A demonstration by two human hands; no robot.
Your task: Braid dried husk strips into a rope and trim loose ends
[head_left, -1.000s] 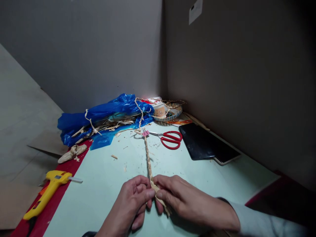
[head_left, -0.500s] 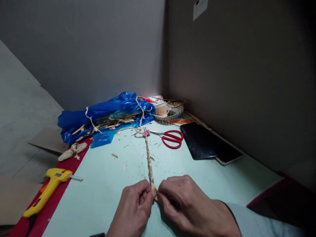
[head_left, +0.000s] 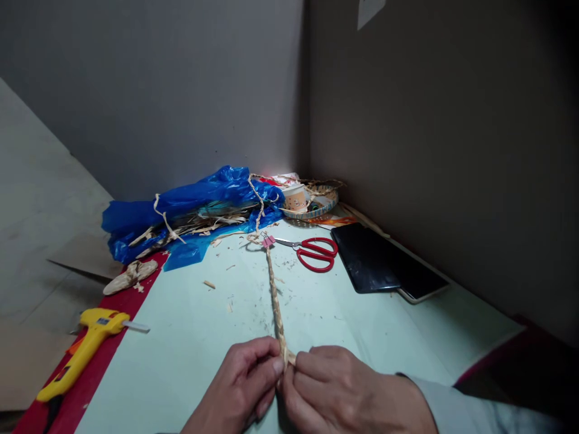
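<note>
While the left hand (head_left: 245, 381) pinches a braid (head_left: 275, 299), the right hand (head_left: 346, 386) grips fibre (head_left: 291, 358).

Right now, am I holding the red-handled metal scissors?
No, the scissors lie on the pale green tabletop; your fingers pinch a tan fibre braid.

We pinch the braid (head_left: 274, 295) with left fingers (head_left: 261, 348) and right fingers (head_left: 319, 364); scissors (head_left: 316, 254) lie beside its pink clip (head_left: 268, 241).

The scene is dim, the right wall (head_left: 434, 150) sinking nearly to black at the upper corner. A pale glow sits low where the walls meet; glare streaks the blue plastic (head_left: 221, 184). Shadow pools beside the right hand (head_left: 357, 389). The sleeve (head_left: 474, 401) blurs toward the wide-angle, stretched edge.
</note>
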